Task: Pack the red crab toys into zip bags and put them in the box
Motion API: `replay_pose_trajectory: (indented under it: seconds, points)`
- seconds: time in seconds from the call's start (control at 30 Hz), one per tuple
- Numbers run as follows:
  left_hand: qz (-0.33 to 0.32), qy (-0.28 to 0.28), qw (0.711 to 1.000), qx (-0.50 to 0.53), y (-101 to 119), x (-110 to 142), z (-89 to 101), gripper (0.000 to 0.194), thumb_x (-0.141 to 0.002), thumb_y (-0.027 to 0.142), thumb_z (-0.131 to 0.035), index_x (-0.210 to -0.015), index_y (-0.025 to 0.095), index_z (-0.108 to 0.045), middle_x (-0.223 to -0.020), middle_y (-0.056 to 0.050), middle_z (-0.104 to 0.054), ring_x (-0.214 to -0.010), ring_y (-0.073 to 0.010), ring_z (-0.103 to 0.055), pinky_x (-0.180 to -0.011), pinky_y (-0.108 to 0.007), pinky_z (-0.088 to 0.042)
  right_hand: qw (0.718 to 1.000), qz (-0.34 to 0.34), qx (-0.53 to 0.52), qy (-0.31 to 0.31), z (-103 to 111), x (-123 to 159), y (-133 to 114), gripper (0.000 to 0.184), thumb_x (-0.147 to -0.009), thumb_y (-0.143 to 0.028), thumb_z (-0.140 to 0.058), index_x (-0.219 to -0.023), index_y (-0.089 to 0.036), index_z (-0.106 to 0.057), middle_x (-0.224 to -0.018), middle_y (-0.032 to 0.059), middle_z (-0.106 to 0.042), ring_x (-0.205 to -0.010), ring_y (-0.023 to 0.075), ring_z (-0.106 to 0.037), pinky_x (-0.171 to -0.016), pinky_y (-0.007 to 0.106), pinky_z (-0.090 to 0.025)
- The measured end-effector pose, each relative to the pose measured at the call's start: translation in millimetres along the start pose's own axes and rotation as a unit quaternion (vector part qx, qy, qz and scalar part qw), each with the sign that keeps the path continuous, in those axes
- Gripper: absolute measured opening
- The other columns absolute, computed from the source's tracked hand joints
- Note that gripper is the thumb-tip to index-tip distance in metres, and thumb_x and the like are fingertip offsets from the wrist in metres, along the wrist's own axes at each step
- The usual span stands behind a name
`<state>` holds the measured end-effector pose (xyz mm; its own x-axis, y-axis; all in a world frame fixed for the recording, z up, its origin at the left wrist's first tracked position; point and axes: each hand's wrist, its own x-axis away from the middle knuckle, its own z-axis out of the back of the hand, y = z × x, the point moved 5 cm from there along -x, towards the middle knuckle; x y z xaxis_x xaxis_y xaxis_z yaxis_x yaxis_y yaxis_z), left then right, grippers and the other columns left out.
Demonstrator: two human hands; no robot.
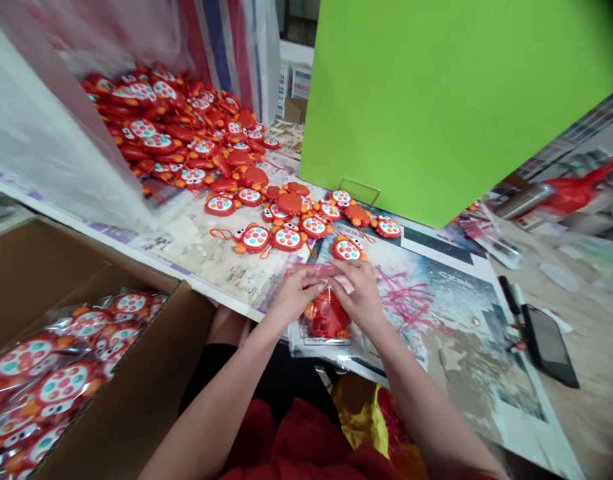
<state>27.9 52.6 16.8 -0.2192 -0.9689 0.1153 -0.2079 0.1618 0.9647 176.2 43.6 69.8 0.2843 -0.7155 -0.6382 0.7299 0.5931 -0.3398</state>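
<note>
A red crab-shaped toy [329,319] lies back side up in a clear plastic bag [306,343] near the table's front edge. My left hand [302,293] pinches the top of the bag from the left. From the right, my right hand [357,290] holds the same top edge, its fingers closed close to the left ones. Something thin and white shows between the fingertips, too small to name. Just beyond my right hand lies a loose crab toy [348,249], its white face with coloured dots turned up.
Several loose toys [287,237] trail from a large heap [186,133] in a striped sack. At lower left, a cardboard box [136,373] holds bagged toys [69,387]. A green board [436,100] stands behind. Pink strips [406,293] and a dark handheld device [550,345] lie to the right.
</note>
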Motion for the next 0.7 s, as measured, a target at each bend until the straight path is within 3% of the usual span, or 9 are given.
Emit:
replay_pose_trajectory:
  seconds: [0.1,0.2,0.4,0.53,0.63,0.7]
  points:
    - [-0.025,0.0,1.0,-0.016,2.9,2.9,0.2,0.026,-0.077,0.011,-0.07,-0.102,0.016,-0.067,-0.102,-0.008,-0.075,-0.101,-0.0214,-0.071,-0.095,-0.037,-0.054,0.999,0.018,0.024,-0.033,-8.6,-4.9,-9.6,0.041,-0.094,-0.023,-0.059,-0.135,-0.03,-0.057,-0.099,0.0028,-0.076,-0.104,0.0263,-0.059,-0.095,0.045,-0.036]
    - [-0.067,-0.001,0.993,-0.096,11.7,8.3,-1.7,0.033,-0.08,0.005,-0.061,-0.11,0.017,-0.068,-0.106,-0.008,-0.076,-0.101,-0.0217,-0.072,-0.094,-0.035,-0.055,0.997,0.035,0.059,-0.041,-10.6,-9.2,-16.2,0.045,-0.094,-0.021,-0.058,-0.138,-0.028,-0.055,-0.099,0.0037,-0.076,-0.105,0.0263,-0.059,-0.096,0.046,-0.035]
    - [-0.132,0.011,0.948,-0.29,35.1,20.3,-8.4,0.031,-0.087,0.007,-0.054,-0.11,0.019,-0.072,-0.11,-0.008,-0.076,-0.108,-0.0256,-0.07,-0.098,-0.039,-0.054,0.991,0.08,0.099,-0.038,-5.0,-15.5,-29.6,0.046,-0.092,-0.011,-0.053,-0.135,-0.027,-0.058,-0.087,0.0027,-0.075,-0.103,0.0246,-0.059,-0.101,0.044,-0.032]
    - [-0.148,0.007,0.934,-0.326,34.1,22.3,-10.1,0.031,-0.09,0.011,-0.051,-0.111,0.021,-0.072,-0.109,-0.007,-0.076,-0.107,-0.0259,-0.07,-0.096,-0.041,-0.053,0.997,0.017,0.06,-0.037,-9.1,-15.6,-19.8,0.043,-0.086,-0.011,-0.057,-0.126,-0.027,-0.061,-0.086,0.0017,-0.074,-0.093,0.0246,-0.058,-0.093,0.043,-0.035]
    - [-0.128,0.012,0.954,-0.27,21.6,15.6,-5.3,0.029,-0.089,0.013,-0.054,-0.108,0.022,-0.073,-0.108,-0.007,-0.077,-0.104,-0.0244,-0.071,-0.095,-0.04,-0.054,0.998,-0.065,0.021,-0.011,-7.2,-12.2,6.2,0.034,-0.082,-0.018,-0.058,-0.115,-0.025,-0.063,-0.089,0.0029,-0.074,-0.093,0.0262,-0.058,-0.09,0.043,-0.036]
    - [-0.09,0.021,0.975,-0.203,8.4,7.9,1.5,0.024,-0.088,0.015,-0.057,-0.104,0.02,-0.074,-0.105,-0.007,-0.077,-0.098,-0.023,-0.072,-0.09,-0.038,-0.056,0.991,-0.127,0.017,0.025,3.3,-6.7,36.8,0.027,-0.081,-0.025,-0.057,-0.108,-0.023,-0.063,-0.092,0.0046,-0.074,-0.094,0.0272,-0.059,-0.09,0.044,-0.037]
